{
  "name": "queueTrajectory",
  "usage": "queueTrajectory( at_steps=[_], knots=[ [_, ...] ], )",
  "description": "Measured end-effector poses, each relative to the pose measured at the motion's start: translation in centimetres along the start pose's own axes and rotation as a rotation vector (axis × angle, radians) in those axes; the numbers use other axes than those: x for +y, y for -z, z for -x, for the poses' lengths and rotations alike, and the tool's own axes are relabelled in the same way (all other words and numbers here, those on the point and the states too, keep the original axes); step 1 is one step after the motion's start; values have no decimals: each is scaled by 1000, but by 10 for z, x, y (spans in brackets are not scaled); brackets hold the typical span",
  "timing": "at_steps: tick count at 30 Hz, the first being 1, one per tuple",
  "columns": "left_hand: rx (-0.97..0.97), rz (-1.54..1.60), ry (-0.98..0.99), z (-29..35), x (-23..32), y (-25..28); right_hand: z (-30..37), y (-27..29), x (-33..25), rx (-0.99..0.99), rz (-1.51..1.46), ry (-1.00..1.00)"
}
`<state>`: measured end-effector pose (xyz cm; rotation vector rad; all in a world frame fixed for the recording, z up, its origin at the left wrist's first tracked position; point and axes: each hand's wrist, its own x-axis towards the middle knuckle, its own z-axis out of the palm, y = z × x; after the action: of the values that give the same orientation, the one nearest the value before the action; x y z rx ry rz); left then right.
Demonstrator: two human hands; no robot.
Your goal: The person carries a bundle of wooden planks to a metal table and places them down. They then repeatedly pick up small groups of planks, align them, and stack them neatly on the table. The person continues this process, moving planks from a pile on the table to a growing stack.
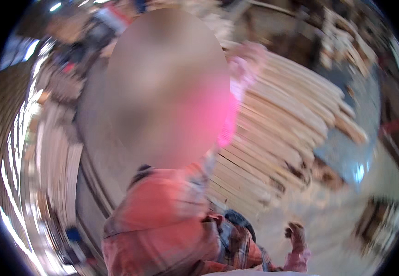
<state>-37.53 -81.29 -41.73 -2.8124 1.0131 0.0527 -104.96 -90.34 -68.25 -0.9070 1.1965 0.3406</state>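
My right hand point(296, 234) comes in at the lower right from a pink sleeve, above the pale floor. Its fingers look curled in and nothing shows between them, though motion softens the outline. My left hand is out of the picture. Close in front of me stands a person in a red plaid shirt point(167, 202), with a blurred oval over the upper part. Past this person, a second pink sleeve point(238, 76) reaches toward a broad row of pale wooden boards point(277, 119); the hand there is smeared. The boards lie side by side, apart from my right hand.
A grey surface point(102, 133) runs along the left of the person. More stacked boards point(61, 161) stand at the far left. Blue-grey sheeting point(346, 154) shows beside the board ends. A blurred wood stack point(379, 223) sits at the right, and light wood pieces point(344, 41) lie at the upper right.
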Motion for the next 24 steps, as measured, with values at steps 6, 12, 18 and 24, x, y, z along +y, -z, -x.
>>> queueTrajectory(
  at_steps=[6,12,18,24],
  knots=[
    [94,117,-193,-72,33,-32,185,-215,-16,-201,-150,50],
    [125,152,-388,-72,6,-21,199,-392,-75,-57,-233,284],
    [120,98,-417,-68,-1,-25,181,-441,-68,-3,-789,127],
    [134,83,-419,-70,6,-40,159,-443,-56,185,-585,218]
  ],
)
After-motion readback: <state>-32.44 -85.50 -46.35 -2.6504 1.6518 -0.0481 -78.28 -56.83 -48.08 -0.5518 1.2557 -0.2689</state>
